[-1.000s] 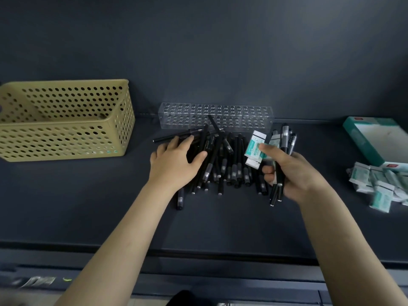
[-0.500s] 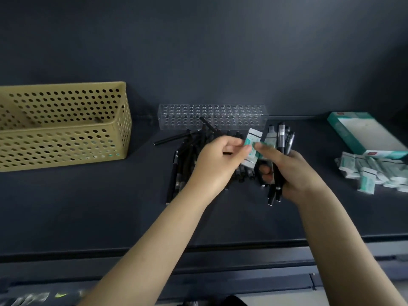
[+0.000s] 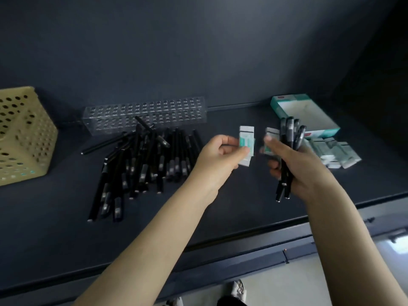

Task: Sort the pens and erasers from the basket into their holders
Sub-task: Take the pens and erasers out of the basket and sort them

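My left hand (image 3: 217, 156) pinches a white-and-green eraser (image 3: 246, 142) above the dark table. My right hand (image 3: 293, 164) grips a bundle of black pens (image 3: 289, 138) held upright, and its thumb presses a second eraser (image 3: 270, 138) against them. A pile of black pens (image 3: 143, 162) lies on the table to the left of my hands. Behind the pile stands a clear acrylic pen holder (image 3: 145, 114) full of holes. An open green-and-white eraser box (image 3: 305, 113) sits at the back right, with several loose erasers (image 3: 335, 154) in front of it.
A yellow perforated basket (image 3: 22, 138) stands at the far left. The dark table's front edge (image 3: 220, 246) runs below my forearms, with pale floor and shoes visible beyond it. A dark wall backs the table.
My left hand left the pen pile, reached to my right hand and took one eraser from it; the hands now sit slightly apart. The view has swung to the right.
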Available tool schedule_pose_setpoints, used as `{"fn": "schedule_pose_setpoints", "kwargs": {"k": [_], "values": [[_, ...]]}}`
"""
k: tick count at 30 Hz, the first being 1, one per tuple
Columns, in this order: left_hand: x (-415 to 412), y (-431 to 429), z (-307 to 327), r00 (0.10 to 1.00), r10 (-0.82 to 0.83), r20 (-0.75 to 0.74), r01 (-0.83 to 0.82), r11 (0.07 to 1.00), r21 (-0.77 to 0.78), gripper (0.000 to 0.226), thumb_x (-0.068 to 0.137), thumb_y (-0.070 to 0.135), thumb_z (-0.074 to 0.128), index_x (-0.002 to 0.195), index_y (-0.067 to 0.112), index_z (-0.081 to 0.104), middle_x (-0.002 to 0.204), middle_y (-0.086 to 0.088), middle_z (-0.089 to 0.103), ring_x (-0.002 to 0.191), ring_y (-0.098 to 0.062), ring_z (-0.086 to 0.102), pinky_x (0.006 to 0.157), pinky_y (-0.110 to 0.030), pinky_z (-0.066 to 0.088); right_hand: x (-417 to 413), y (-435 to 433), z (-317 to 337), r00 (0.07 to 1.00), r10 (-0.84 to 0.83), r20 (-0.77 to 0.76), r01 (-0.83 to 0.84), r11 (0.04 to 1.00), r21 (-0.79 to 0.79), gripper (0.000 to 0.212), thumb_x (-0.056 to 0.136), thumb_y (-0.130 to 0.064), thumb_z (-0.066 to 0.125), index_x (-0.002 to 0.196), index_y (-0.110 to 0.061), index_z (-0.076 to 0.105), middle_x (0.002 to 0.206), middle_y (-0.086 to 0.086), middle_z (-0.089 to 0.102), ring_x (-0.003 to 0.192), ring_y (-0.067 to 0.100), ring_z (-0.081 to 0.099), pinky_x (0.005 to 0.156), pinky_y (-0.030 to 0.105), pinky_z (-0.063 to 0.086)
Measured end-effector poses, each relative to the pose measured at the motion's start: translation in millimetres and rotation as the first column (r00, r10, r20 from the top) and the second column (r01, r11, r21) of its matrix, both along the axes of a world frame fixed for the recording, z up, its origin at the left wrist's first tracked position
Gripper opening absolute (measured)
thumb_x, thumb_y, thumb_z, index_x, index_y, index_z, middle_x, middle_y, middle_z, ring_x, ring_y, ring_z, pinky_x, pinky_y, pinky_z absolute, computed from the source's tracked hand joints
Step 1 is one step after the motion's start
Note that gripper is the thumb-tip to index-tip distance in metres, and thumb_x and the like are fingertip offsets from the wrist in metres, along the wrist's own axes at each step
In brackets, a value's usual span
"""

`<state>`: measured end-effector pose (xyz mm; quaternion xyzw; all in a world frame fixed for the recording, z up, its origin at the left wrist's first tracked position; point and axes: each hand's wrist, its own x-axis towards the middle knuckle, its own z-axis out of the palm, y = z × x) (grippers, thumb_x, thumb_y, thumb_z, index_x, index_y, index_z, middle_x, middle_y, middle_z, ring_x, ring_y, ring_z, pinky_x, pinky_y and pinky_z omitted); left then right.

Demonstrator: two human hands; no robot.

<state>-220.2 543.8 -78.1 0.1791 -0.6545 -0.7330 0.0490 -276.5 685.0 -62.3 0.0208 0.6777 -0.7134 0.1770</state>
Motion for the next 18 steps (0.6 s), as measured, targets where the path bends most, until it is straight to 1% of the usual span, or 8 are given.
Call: {"fn": "schedule_pose_setpoints", "kwargs": {"k": [3, 5, 7, 9, 12, 14, 17, 18], "values": [[-28, 31, -4, 0.999, -0.014, 0.043, 0.013, 1.0, 0.015, 0.014, 0.087, 0.014, 0.069, 0.098, 0.015, 0.061, 0.1, -0.005, 0.071, 0.081, -0.009, 0.062, 0.069, -0.02, 0.05, -28, 44, 4, 0.995, -0.1, 0.01, 0.1, 0.994, 0.044, 0.015, 0.085, -0.027, 0.073, 0.087, -0.016, 0.063, 0.067, -0.004, 0.063, 0.046, 0.007, 0.048, 0.04, 0.019, 0.04], [-47, 52, -6, 0.998, -0.002, 0.062, 0.002, 1.0, 0.007, 0.013, 0.086, 0.015, 0.07, 0.096, 0.014, 0.062, 0.096, -0.003, 0.071, 0.076, -0.01, 0.06, 0.071, -0.022, 0.052, -48, 71, 5, 0.992, -0.124, -0.016, 0.125, 0.983, 0.136, 0.024, 0.082, -0.028, 0.076, 0.096, -0.012, 0.066, 0.068, -0.002, 0.057, 0.046, 0.006, 0.049, 0.041, 0.02, 0.042], [-65, 69, -8, 0.997, 0.01, 0.079, -0.009, 1.0, -0.013, 0.013, 0.086, 0.016, 0.07, 0.097, 0.012, 0.063, 0.095, -0.005, 0.071, 0.073, -0.01, 0.06, 0.072, -0.024, 0.052, -66, 91, 6, 0.996, -0.074, -0.047, 0.083, 0.972, 0.221, 0.029, 0.08, -0.025, 0.078, 0.1, -0.006, 0.067, 0.063, -0.001, 0.052, 0.046, 0.006, 0.047, 0.04, 0.02, 0.041], [-81, 83, -9, 0.997, 0.023, 0.078, -0.02, 0.999, -0.036, 0.013, 0.086, 0.016, 0.07, 0.095, 0.011, 0.063, 0.091, -0.005, 0.07, 0.064, -0.005, 0.06, 0.063, -0.018, 0.052, -81, 103, 6, 0.998, -0.004, -0.056, 0.019, 0.96, 0.278, 0.027, 0.079, -0.022, 0.079, 0.097, -0.006, 0.068, 0.062, -0.001, 0.05, 0.046, 0.006, 0.045, 0.039, 0.018, 0.039], [-95, 95, -12, 0.996, 0.075, 0.04, -0.064, 0.974, -0.218, 0.013, 0.085, 0.022, 0.071, 0.092, 0.015, 0.062, 0.084, 0.001, 0.068, 0.059, -0.002, 0.061, 0.057, -0.017, 0.052, -95, 110, 1, 0.993, 0.089, -0.072, -0.053, 0.914, 0.402, 0.018, 0.077, -0.022, 0.081, 0.086, -0.011, 0.069, 0.059, -0.001, 0.054, 0.049, 0.009, 0.046, 0.045, 0.023, 0.04], [-99, 98, -13, 0.997, 0.075, 0.021, -0.063, 0.937, -0.345, 0.014, 0.086, 0.024, 0.07, 0.093, 0.015, 0.062, 0.09, 0.0, 0.067, 0.065, -0.005, 0.064, 0.053, -0.014, 0.05, -100, 112, -3, 0.989, 0.121, -0.08, -0.073, 0.894, 0.443, 0.019, 0.075, -0.024, 0.082, 0.083, -0.012, 0.069, 0.058, -0.001, 0.055, 0.051, 0.011, 0.047, 0.052, 0.028, 0.04], [-99, 103, -15, 0.999, 0.046, 0.017, -0.033, 0.894, -0.446, 0.017, 0.085, 0.027, 0.071, 0.092, 0.014, 0.063, 0.103, -0.007, 0.062, 0.069, -0.009, 0.067, 0.052, -0.011, 0.05, -105, 116, -7, 0.988, 0.128, -0.083, -0.079, 0.895, 0.44, 0.02, 0.075, -0.031, 0.081, 0.079, -0.015, 0.071, 0.056, 0.001, 0.056, 0.048, 0.011, 0.049, 0.052, 0.029, 0.039], [-98, 104, -16, 0.999, 0.041, 0.02, -0.024, 0.855, -0.518, 0.017, 0.086, 0.03, 0.07, 0.092, 0.015, 0.062, 0.103, -0.005, 0.06, 0.07, -0.007, 0.065, 0.052, -0.01, 0.048, -107, 118, -8, 0.989, 0.118, -0.088, -0.071, 0.903, 0.424, 0.018, 0.077, -0.031, 0.08, 0.078, -0.016, 0.07, 0.057, 0.001, 0.057, 0.047, 0.01, 0.05, 0.053, 0.03, 0.039]]}}
